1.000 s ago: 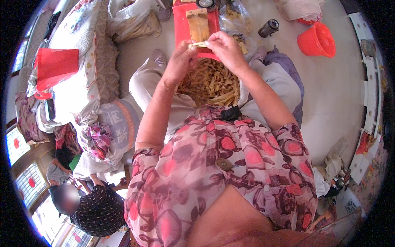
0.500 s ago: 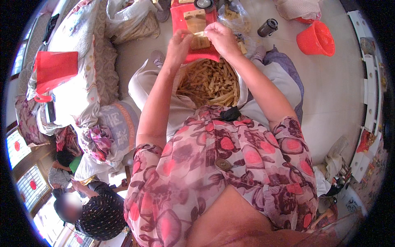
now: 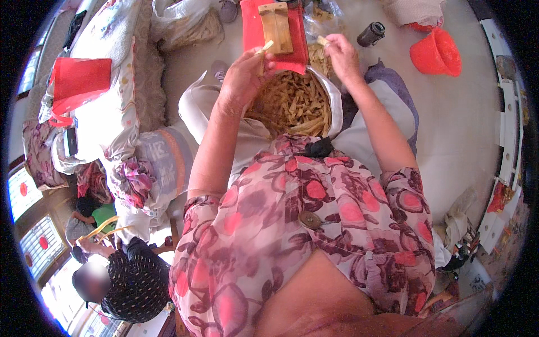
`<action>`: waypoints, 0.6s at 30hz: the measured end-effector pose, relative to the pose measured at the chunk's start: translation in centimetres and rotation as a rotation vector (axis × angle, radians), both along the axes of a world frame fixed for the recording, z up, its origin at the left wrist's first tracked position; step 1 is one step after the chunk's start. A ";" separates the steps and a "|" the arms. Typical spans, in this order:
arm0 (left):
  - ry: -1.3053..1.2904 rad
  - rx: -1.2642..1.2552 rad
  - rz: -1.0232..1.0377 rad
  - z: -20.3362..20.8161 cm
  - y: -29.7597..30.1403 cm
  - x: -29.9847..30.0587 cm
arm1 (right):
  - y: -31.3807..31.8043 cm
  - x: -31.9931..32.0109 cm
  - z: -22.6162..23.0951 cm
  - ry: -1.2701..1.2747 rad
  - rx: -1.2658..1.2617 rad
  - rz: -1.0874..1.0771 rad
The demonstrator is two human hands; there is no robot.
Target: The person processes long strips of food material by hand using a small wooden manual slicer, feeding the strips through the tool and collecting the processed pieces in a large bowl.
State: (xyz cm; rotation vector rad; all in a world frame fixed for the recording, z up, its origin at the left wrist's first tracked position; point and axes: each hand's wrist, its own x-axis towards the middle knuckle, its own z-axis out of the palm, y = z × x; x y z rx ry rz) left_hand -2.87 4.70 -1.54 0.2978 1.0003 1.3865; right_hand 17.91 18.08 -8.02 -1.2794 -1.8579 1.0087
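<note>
My left hand point(image 3: 246, 76) is closed on a pale yellowish strip point(image 3: 268, 46), whose end sticks up past the fingertips. My right hand point(image 3: 343, 58) pinches a small pale piece point(image 3: 322, 41) of similar look. The hands are apart, on either side of a wooden block with a raised crossbar point(image 3: 275, 31). This block rests on a red cloth-like cover point(image 3: 251, 22). Between my knees, under the hands, a white-rimmed container point(image 3: 336, 106) holds many tan, folded-looking strips point(image 3: 297, 104).
A clear plastic bag point(image 3: 323, 19) lies beyond my right hand. Farther right stand a dark bottle point(image 3: 370, 35) and a red bucket point(image 3: 435, 53). To the left are a stuffed plastic bag point(image 3: 188, 22) and another red bucket point(image 3: 83, 84). A person in dark clothing point(image 3: 137, 283) works at lower left.
My hands have moved apart from their meeting point over the wooden block: the left nearer to me, the right outward. Each now holds a pale piece. The view has shifted slightly.
</note>
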 end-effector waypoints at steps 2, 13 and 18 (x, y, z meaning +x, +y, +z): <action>0.059 -0.002 0.043 -0.5 -0.5 0.1 | 0.1 0.8 0.9 -0.090 0.094 0.043; 0.272 0.020 -0.220 -2.1 -6.7 -6.8 | -6.6 2.3 -5.0 0.031 -0.395 0.252; -0.071 0.294 -0.058 -3.2 -8.6 -9.0 | -10.4 1.6 -10.7 -0.377 -0.276 0.517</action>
